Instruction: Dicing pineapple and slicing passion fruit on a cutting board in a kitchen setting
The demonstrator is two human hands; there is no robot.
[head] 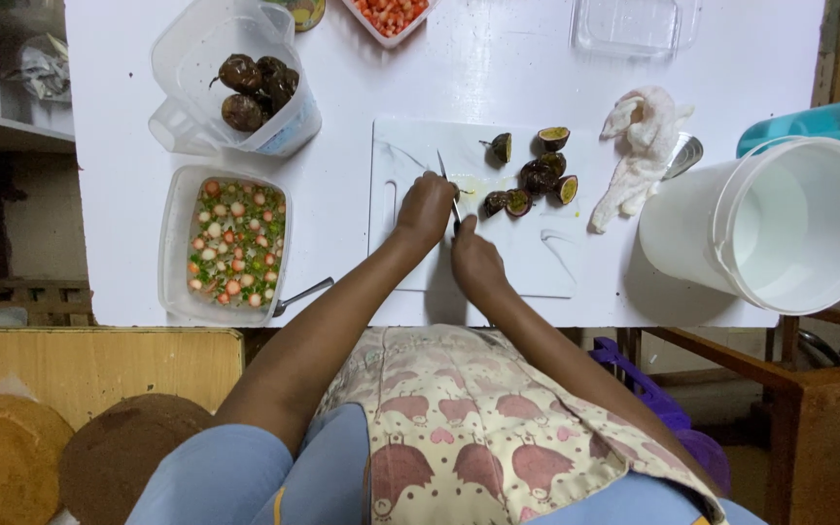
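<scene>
A white cutting board (546,262) lies on the white table (478,68). My left hand (425,209) rests curled on the board, pressing on something hidden under its fingers. My right hand (475,261) is just behind it and grips the handle of a knife (447,187), whose thin blade points away from me past the left hand. To the right of the blade, several cut dark passion fruit halves (535,178) lie on the board, some showing yellow pulp.
A tipped clear jug (208,49) holds whole dark passion fruits (257,86). A rectangular tub (173,255) of small red, white and green pieces has a spoon handle (303,294). A crumpled cloth (639,146), a white bucket (780,224) and clear containers (634,24) are on the right.
</scene>
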